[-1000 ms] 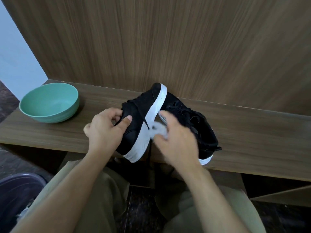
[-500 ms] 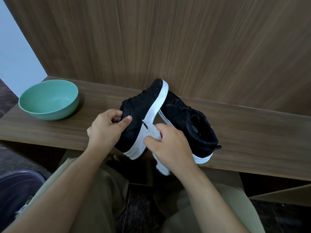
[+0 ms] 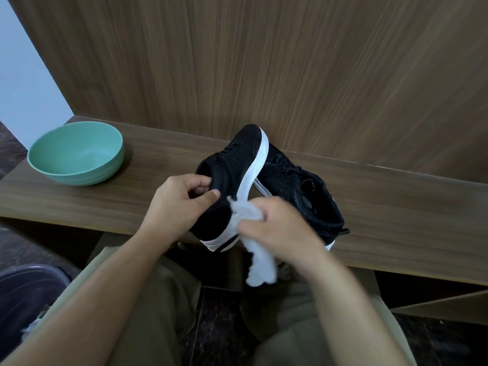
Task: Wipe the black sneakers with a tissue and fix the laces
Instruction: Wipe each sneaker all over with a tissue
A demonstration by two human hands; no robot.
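Both bare forearms reach in from the near edge and converge at centre. The left hand (image 3: 182, 204) curls in a pinch, thumb laid across toward the bent fingers. The right hand (image 3: 280, 231), slightly blurred, is closed with its knuckles up, just right of the left.

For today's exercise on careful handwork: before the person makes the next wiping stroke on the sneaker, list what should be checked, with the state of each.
1. Left hand holds the tilted sneaker at its collar: ok.
2. Right hand grips the tissue: ok.
3. Tissue touches the white sole edge: ok.
4. Second sneaker rests on the wooden shelf, clear of the stroke: ok.
5. Laces tidy on the held sneaker: cannot tell.
6. Green bowl stands apart from both hands: ok.
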